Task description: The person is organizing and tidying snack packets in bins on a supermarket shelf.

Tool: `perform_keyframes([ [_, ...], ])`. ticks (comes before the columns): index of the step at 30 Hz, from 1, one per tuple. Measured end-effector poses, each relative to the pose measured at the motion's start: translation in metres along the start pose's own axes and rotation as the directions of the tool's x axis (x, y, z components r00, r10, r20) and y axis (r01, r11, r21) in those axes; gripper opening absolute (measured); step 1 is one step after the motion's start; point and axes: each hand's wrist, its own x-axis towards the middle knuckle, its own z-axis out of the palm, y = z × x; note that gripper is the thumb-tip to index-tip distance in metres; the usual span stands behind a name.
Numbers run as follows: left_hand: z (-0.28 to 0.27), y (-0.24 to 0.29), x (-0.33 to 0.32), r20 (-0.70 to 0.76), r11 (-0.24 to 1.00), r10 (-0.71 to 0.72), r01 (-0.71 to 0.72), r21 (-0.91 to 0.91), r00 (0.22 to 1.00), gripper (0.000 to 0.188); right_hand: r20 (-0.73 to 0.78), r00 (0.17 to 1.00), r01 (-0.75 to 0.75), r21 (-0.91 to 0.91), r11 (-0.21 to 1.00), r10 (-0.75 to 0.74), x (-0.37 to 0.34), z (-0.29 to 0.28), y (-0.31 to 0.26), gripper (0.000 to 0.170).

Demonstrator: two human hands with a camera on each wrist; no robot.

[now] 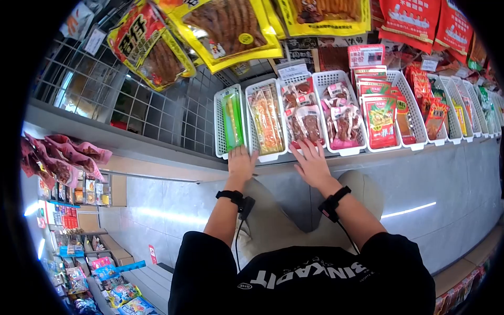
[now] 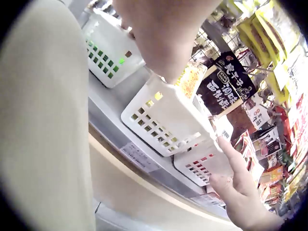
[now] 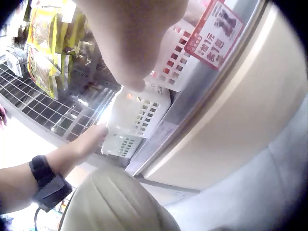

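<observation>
My left hand (image 1: 241, 165) rests its fingertips at the front rim of the leftmost white basket (image 1: 218, 126), which holds green packages (image 1: 231, 121). Beside it stands a second basket (image 1: 264, 156) with orange-toned packs. My right hand (image 1: 313, 165) has its fingers spread over the front of the third basket, among packs of brown food (image 1: 306, 123). In the left wrist view, the right hand (image 2: 243, 195) touches that basket (image 2: 199, 163) with extended fingers. The right wrist view shows the left hand (image 3: 89, 142) by the leftmost basket (image 3: 122, 144); its fingertips are partly hidden.
More baskets with red packets (image 1: 380, 123) continue rightward along the shelf. Large yellow bags (image 1: 226, 31) hang above, beside a wire grid (image 1: 152, 105). Below the shelf edge are the person's knees and grey floor (image 1: 168, 210). Another snack display (image 1: 113, 273) stands at lower left.
</observation>
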Motion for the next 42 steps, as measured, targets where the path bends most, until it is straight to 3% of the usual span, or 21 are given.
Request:
perform_keyframes([
  [6,-0.006,-0.003,-0.009,0.088,0.999,0.030,-0.027,-0.037,0.996,0.070,0.015,1.000,-0.001,0.008,1.000,0.001,0.000,0.003,0.002,0.064],
  [8,0.001,-0.002,-0.011,0.039,0.999,0.036,-0.037,0.037,0.999,0.074,0.028,0.999,-0.035,0.026,0.999,0.035,0.002,0.003,0.003,0.065],
  [11,-0.015,0.011,-0.010,0.127,1.000,-0.001,-0.003,0.026,0.992,0.081,0.009,1.000,-0.015,0.149,0.989,0.013,-0.005,-0.004,0.012,0.065],
  [16,-0.032,0.027,-0.010,0.185,0.999,-0.019,0.012,0.037,0.983,0.084,-0.135,0.989,0.099,0.335,0.937,-0.056,-0.036,-0.050,0.039,0.048],
  [17,-0.034,0.028,-0.008,0.202,0.998,-0.007,-0.007,0.069,0.979,0.084,-0.186,0.982,0.108,0.401,0.910,-0.035,-0.046,-0.065,0.047,0.042],
  [20,-0.045,0.031,-0.004,0.239,0.997,-0.036,0.020,0.068,0.970,0.086,-0.255,0.962,0.001,0.356,0.935,0.096,-0.081,-0.104,0.074,0.039],
  [22,-0.042,0.022,0.002,0.374,0.986,-0.051,-0.011,0.164,0.926,0.086,-0.288,0.936,-0.095,0.341,0.935,0.200,-0.098,-0.125,0.095,0.037],
  [23,-0.036,0.014,0.002,0.297,0.982,0.035,-0.088,0.167,0.954,0.082,-0.300,0.921,-0.135,0.351,0.926,0.249,-0.102,-0.132,0.103,0.036],
  [26,-0.047,0.026,0.008,0.323,0.985,-0.043,-0.013,0.169,0.945,0.071,-0.301,0.939,-0.076,0.292,0.953,0.168,-0.098,-0.123,0.117,0.035],
  [27,-0.043,0.019,0.007,0.273,0.987,0.008,-0.051,0.150,0.962,0.065,-0.283,0.944,-0.076,0.318,0.945,0.171,-0.092,-0.115,0.109,0.035],
  [29,-0.041,0.013,0.007,0.158,0.991,0.078,-0.093,0.093,0.984,0.049,-0.233,0.971,0.109,0.242,0.964,-0.051,-0.066,-0.099,0.092,0.029],
  [30,-0.037,0.008,0.004,0.161,0.992,0.064,-0.080,0.097,0.985,0.049,-0.228,0.972,0.117,0.251,0.961,-0.059,-0.052,-0.088,0.084,0.029],
  [32,-0.030,-0.006,0.001,0.025,0.991,0.130,-0.130,-0.007,0.991,0.046,-0.250,0.953,0.242,0.284,0.928,-0.172,-0.024,-0.065,0.066,0.026],
  [34,-0.023,-0.013,-0.003,-0.005,0.992,0.128,-0.128,-0.014,0.992,0.042,-0.227,0.953,0.259,0.256,0.931,-0.203,-0.003,-0.047,0.052,0.026],
  [36,-0.016,-0.016,-0.006,-0.144,0.977,0.193,-0.204,-0.063,0.971,0.041,-0.196,0.951,0.279,0.214,0.936,-0.238,0.011,-0.031,0.045,0.026],
  [38,-0.013,-0.014,-0.012,-0.154,0.978,0.179,-0.192,-0.075,0.972,0.040,-0.080,0.964,0.257,0.065,0.964,-0.252,0.016,-0.017,0.041,0.029],
  [40,-0.010,-0.013,-0.013,-0.241,0.973,0.205,-0.225,-0.059,0.949,0.039,-0.042,0.972,0.236,0.088,0.968,-0.233,0.014,-0.009,0.042,0.035],
  [42,-0.010,-0.014,-0.013,-0.235,0.973,0.181,-0.208,-0.096,0.955,0.038,0.000,0.977,0.212,0.109,0.971,-0.213,0.013,-0.008,0.042,0.040],
])
